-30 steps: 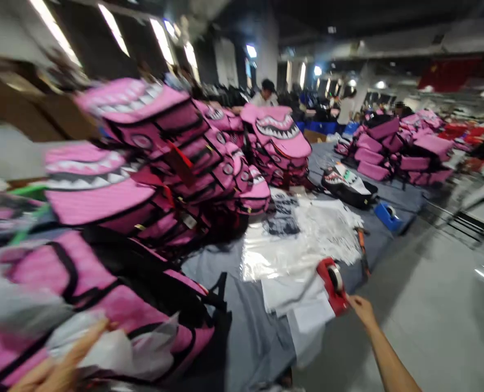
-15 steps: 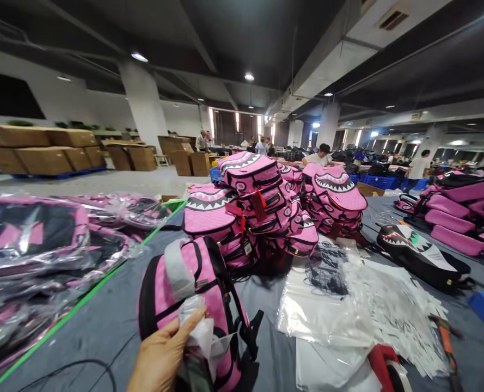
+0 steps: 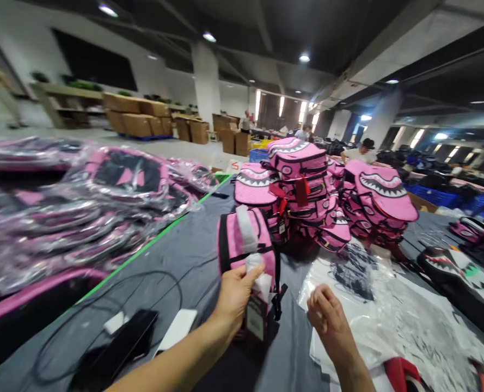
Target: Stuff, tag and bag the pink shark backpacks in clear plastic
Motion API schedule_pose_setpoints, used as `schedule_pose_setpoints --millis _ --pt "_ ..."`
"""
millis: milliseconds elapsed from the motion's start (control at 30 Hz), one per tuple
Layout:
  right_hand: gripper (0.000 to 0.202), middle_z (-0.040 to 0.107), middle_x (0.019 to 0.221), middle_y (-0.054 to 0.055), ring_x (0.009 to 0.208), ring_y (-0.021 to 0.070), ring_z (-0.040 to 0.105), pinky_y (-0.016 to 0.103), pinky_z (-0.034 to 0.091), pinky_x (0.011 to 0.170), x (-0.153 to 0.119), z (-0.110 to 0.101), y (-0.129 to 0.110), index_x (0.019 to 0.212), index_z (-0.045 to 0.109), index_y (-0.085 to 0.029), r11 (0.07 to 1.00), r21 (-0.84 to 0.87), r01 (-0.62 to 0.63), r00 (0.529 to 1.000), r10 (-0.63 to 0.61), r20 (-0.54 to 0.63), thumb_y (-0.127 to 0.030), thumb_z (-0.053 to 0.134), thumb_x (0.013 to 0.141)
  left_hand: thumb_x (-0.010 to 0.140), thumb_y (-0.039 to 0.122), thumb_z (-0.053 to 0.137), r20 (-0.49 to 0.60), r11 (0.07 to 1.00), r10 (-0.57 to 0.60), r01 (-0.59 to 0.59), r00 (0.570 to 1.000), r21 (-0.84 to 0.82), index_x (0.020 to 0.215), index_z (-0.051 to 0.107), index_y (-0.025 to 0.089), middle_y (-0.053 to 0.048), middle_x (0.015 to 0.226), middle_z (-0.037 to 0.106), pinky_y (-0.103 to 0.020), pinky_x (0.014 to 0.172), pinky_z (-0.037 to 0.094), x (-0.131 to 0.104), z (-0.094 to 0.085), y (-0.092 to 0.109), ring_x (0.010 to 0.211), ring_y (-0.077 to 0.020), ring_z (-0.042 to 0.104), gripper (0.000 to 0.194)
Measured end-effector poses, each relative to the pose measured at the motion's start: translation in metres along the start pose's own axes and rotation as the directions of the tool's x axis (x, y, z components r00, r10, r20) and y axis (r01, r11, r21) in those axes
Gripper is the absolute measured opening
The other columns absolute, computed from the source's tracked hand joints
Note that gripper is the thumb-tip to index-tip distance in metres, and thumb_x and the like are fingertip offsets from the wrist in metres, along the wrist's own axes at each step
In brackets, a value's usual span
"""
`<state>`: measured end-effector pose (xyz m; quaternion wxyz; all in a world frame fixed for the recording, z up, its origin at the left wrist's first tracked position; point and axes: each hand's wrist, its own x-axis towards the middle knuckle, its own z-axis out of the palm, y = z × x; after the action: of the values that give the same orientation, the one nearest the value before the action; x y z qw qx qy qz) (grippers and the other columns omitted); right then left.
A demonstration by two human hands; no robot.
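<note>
A pink and black backpack (image 3: 258,228) stands on the grey-covered table, with a pale grey strip (image 3: 246,228) across its upper part. My left hand (image 3: 236,294) pinches crumpled white wrapping (image 3: 262,280) at the front of this bag. Below those fingers hangs a dark tag with a light panel (image 3: 255,321). My right hand (image 3: 326,313) hovers over the left edge of the clear plastic bags (image 3: 319,267), fingers curled in. Whatever they may hold is hidden.
Pink shark-mouth backpacks (image 3: 296,158) are piled behind. Plastic-wrapped bags (image 3: 74,218) lie left, beyond a green edge line (image 3: 155,239). A black phone-like device (image 3: 115,348), a white block (image 3: 178,329) and a cable lie front left. A red tape dispenser (image 3: 400,373) sits front right.
The view has swung left and tilted down, so the scene shifts right. My right hand has come into view over the plastic bags. My left hand keeps its pinch on the wrapping.
</note>
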<state>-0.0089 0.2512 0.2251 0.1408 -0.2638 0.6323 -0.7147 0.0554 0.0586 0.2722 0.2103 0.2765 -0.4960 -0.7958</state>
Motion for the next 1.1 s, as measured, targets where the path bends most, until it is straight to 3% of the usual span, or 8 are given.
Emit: schedule_pose_setpoints --millis 67,167,333,533,700,900,1000,1100 --pt "0.05 0.031 0.055 -0.01 0.046 0.0075 0.023 0.022 0.024 0.043 0.034 0.027 -0.03 0.073 0.043 -0.023 0.999 -0.048 0.021 0.987 -0.013 0.162 -0.067 0.063 0.085 0.038 0.058 0.088 0.026 0.999 0.005 -0.003 1.0 -0.053 0.05 0.064 0.016 0.001 0.046 0.059 -0.024 0.045 0.037 0.001 0.001 -0.001 0.042 -0.0113 0.048 0.05" --pt "0.049 0.044 0.062 -0.006 0.055 0.0095 0.038 0.022 0.034 0.051 0.077 0.055 -0.058 0.075 0.053 -0.021 0.958 -0.241 0.153 0.939 -0.065 0.339 -0.067 0.065 0.084 0.039 0.057 0.088 0.058 0.993 0.015 -0.008 0.998 -0.115 0.057 0.069 0.014 0.0 0.05 0.06 -0.024 0.047 0.037 0.005 0.002 -0.003 0.045 -0.0109 0.047 0.05" --pt "0.047 0.057 0.068 -0.002 0.064 0.0127 0.051 0.025 0.042 0.061 0.11 0.067 -0.053 0.076 0.056 -0.02 0.901 -0.387 0.196 0.899 -0.008 0.437 -0.066 0.061 0.087 0.045 0.054 0.086 0.077 0.988 0.031 -0.019 0.997 -0.155 0.063 0.074 0.012 0.0 0.052 0.059 -0.022 0.049 0.032 0.011 -0.002 -0.008 0.047 -0.0092 0.044 0.047" --pt "0.042 0.055 0.062 -0.003 0.058 0.011 0.047 0.023 0.036 0.054 0.119 0.066 -0.048 0.07 0.056 -0.019 0.806 -0.56 0.193 0.923 0.045 0.382 -0.057 0.062 0.087 0.047 0.046 0.084 0.094 0.979 0.013 0.006 0.995 -0.203 0.061 0.074 0.013 0.0 0.054 0.061 -0.023 0.05 0.033 0.015 -0.002 -0.011 0.049 -0.0101 0.045 0.038" --pt "0.038 0.06 0.059 -0.001 0.054 0.0115 0.051 0.023 0.038 0.053 0.125 0.068 -0.05 0.068 0.057 -0.019 0.774 -0.606 0.185 0.912 0.094 0.398 -0.052 0.064 0.085 0.046 0.051 0.087 0.13 0.973 -0.017 0.047 0.991 -0.227 0.066 0.074 0.013 -0.001 0.056 0.063 -0.023 0.05 0.036 0.012 -0.003 -0.009 0.051 -0.0116 0.05 0.045" --pt "0.039 0.062 0.058 0.001 0.055 0.0129 0.055 0.024 0.042 0.055 0.128 0.067 -0.055 0.066 0.057 -0.018 0.801 -0.565 0.196 0.894 0.09 0.438 -0.052 0.064 0.085 0.045 0.071 0.084 0.135 0.96 -0.033 0.069 0.99 -0.273 0.057 0.069 0.013 0.0 0.048 0.058 -0.022 0.048 0.034 0.012 -0.001 -0.004 0.045 -0.0092 0.044 0.062" --pt "0.034 0.068 0.068 0.002 0.064 0.0148 0.062 0.025 0.046 0.061 0.121 0.061 -0.06 0.077 0.062 -0.017 0.864 -0.489 0.122 0.864 0.15 0.481 -0.051 0.066 0.084 0.037 0.065 0.088 0.108 0.951 -0.053 0.083 0.993 -0.298 0.054 0.068 0.011 -0.002 0.047 0.059 -0.022 0.046 0.033 0.012 0.0 -0.001 0.043 -0.0086 0.044 0.06" --pt "0.035 0.067 0.068 0.0 0.055 0.0114 0.058 0.021 0.041 0.05 0.111 0.057 -0.053 0.089 0.059 -0.019 0.925 -0.38 -0.006 0.871 0.191 0.452 -0.052 0.068 0.081 0.042 0.056 0.09 0.101 0.947 -0.088 0.114 0.991 -0.3 0.055 0.069 0.011 -0.005 0.05 0.064 -0.022 0.047 0.036 0.01 -0.001 0.002 0.044 -0.0107 0.05 0.051"
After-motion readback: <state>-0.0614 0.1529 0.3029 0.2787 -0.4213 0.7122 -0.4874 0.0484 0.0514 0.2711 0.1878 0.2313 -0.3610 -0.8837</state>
